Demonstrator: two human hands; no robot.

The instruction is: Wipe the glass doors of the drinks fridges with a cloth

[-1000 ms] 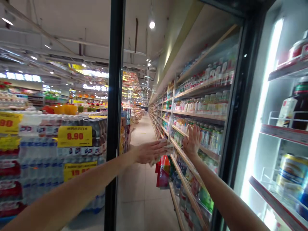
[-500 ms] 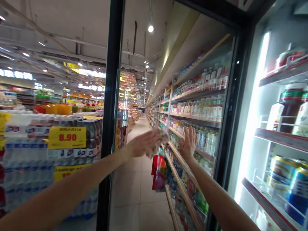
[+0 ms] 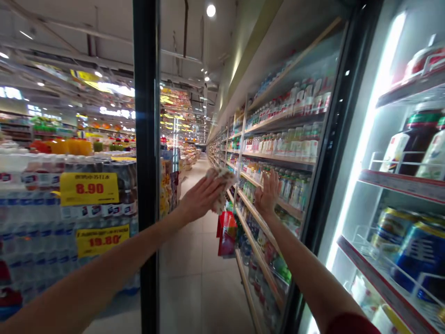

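My left hand [image 3: 201,197] lies against the glass door, fingers pressed over a crumpled, pale patterned cloth [image 3: 224,176]. The cloth is bunched beyond the fingertips, between hand and glass. To its right, my right hand [image 3: 268,192] is raised with its fingers spread and nothing in it. It appears to rest on the same pane, though exact contact is hard to tell. The door's black frame [image 3: 148,139] stands upright to the left of both hands.
On the right is a lit cooler with bottles and cans [image 3: 420,255] on wire-fronted shelves [image 3: 399,185]. Through the glass show long drink shelves, a red bag-like item [image 3: 226,234] and a tiled aisle [image 3: 184,292]. Stacked bottled drinks with a yellow price sign [image 3: 89,189] stand left.
The view has shifted right and slightly down, so the door frame sits further left. Both hands appear a little higher and further left in the picture; the left hand and cloth are less blurred.
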